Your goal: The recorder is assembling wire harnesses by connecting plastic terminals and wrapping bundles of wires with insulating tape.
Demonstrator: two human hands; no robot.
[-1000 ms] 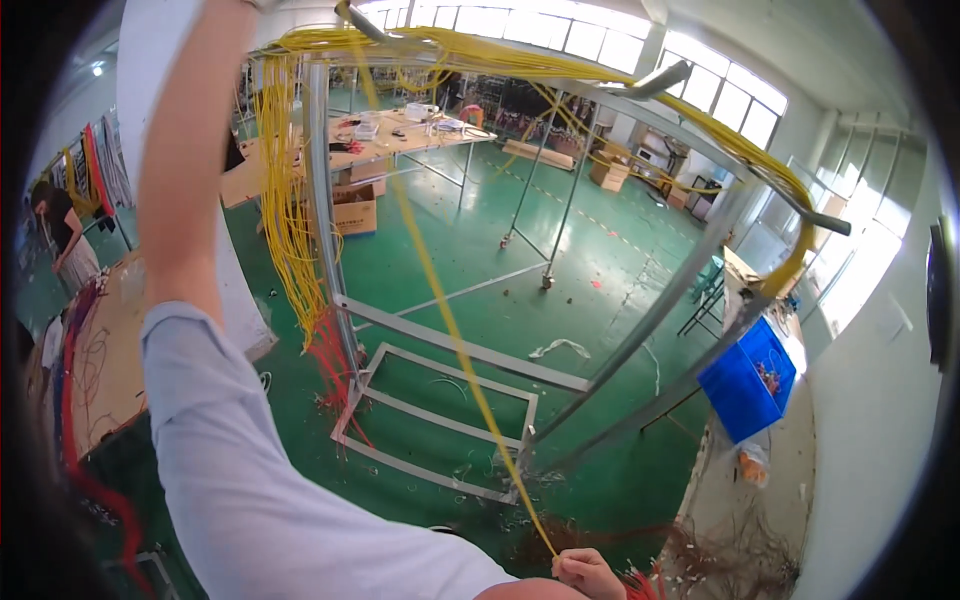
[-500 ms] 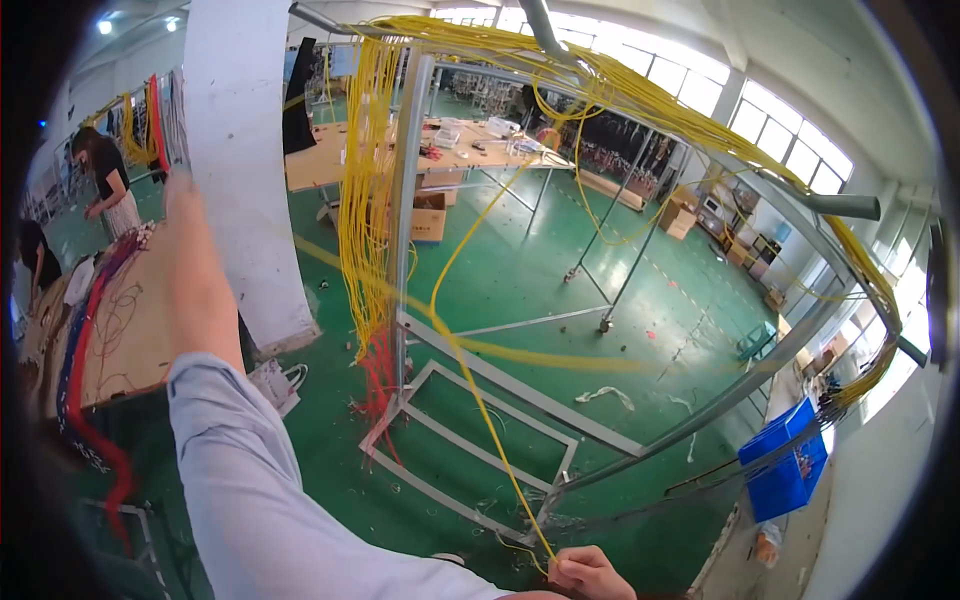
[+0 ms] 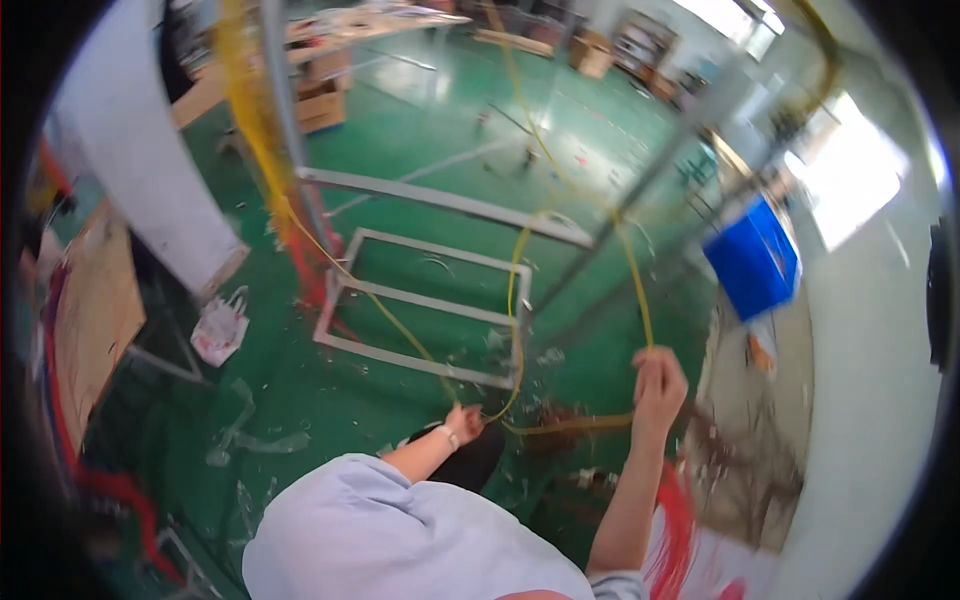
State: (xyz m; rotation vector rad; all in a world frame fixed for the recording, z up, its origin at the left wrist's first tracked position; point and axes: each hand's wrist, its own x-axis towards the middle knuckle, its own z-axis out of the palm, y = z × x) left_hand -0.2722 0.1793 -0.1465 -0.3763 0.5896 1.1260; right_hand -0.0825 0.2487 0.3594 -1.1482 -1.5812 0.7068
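Note:
My left hand (image 3: 465, 420), with a band at the wrist, is low over the green floor and closed on a thin yellow cable (image 3: 385, 310). That cable climbs up left to a hanging bundle of yellow cables (image 3: 245, 90). My right hand (image 3: 660, 385) is raised a little to the right and grips another stretch of yellow cable (image 3: 635, 290) that runs up toward the overhead rack. A slack loop of the cable (image 3: 560, 425) sags between the two hands.
A grey metal frame (image 3: 420, 290) lies on the green floor (image 3: 420, 180) ahead. A blue bin (image 3: 755, 255) stands at the right, a white pillar (image 3: 150, 170) and a wooden bench (image 3: 95, 310) with red cables (image 3: 110, 485) at the left. A white bag (image 3: 220, 325) and scraps lie about.
My left arm has come down from overhead to low in front of me. My right hand has risen with the cable. The view has tipped down toward the floor.

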